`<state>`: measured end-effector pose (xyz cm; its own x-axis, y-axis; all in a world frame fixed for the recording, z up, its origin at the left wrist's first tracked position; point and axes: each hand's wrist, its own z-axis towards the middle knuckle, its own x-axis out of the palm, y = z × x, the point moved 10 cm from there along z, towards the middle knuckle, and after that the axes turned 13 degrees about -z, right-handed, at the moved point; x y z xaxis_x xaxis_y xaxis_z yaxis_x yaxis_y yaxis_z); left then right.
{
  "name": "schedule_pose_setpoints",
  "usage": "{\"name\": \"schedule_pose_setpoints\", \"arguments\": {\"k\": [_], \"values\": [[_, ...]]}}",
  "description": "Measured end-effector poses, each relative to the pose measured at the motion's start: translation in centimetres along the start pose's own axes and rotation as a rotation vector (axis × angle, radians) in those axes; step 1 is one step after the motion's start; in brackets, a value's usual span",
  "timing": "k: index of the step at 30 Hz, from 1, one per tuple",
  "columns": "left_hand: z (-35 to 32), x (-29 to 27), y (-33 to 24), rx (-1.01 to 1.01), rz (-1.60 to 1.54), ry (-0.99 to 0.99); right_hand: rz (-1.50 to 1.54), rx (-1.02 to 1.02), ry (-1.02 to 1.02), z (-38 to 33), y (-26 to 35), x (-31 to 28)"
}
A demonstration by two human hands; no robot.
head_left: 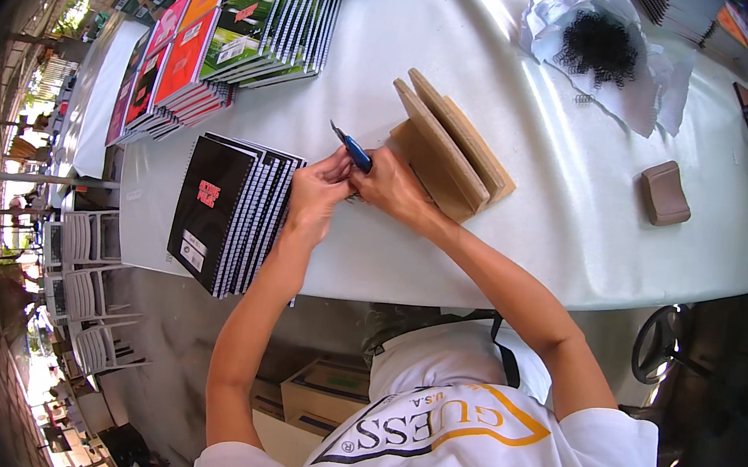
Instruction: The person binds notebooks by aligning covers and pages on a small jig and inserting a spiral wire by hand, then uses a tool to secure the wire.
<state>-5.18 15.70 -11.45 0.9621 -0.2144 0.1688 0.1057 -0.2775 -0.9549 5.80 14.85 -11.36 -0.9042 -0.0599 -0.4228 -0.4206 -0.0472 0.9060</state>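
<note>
A: What do we have in our hands here?

B: A small tool with a blue handle and a thin dark metal tip, the blue-handled tool (353, 148). It slants up and to the left, tip clear of our fingers, handle end down between both hands.

A: Which hand has it?

B: Our right hand (396, 185) is curled shut around the lower part of the handle. Our left hand (318, 191) is pressed against it from the left, fingers bent in and pinched closed just below the handle (whether on the tool itself or on something small under it, we cannot tell).

A: And where does all that sit?

B: Over the white tabletop (531, 169), near its front edge. Just right of our right hand stand the slanted wooden boards (450, 145), nearly touching the knuckles. Just left of our left hand lies the fanned stack of black spiral notebooks (232, 213). Further back are the coloured notebook stacks (230, 38), and well apart to the right a heap of black wire coils (600, 45) on white paper and a brown block (665, 193).
</note>
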Motion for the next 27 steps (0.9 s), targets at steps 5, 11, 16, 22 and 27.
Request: {"name": "schedule_pose_setpoints", "arguments": {"k": [5, 11, 16, 22, 27], "values": [[-2.1, 5.8, -6.7, 0.139, 0.056, 0.161, -0.029, -0.174, -0.321, -4.0, 6.2, -7.5], [-0.1, 21.4, -14.5, 0.471, 0.335, 0.397, 0.015, -0.275, -0.59, -6.3, 7.2, -22.5], [11.1, 36.4, -9.1, 0.437, 0.298, 0.622, 0.05, 0.055, -0.655, -3.0, -5.3, -34.6], [18.0, 45.3, -6.9, 0.584, 0.368, 0.584, -0.204, -0.322, -0.769, 0.2, -11.5, -43.9], [10.2, 44.0, -10.2, 1.047, 0.614, 0.511, -0.545, -0.363, -0.581, -0.5, -20.7, -50.2]]}}
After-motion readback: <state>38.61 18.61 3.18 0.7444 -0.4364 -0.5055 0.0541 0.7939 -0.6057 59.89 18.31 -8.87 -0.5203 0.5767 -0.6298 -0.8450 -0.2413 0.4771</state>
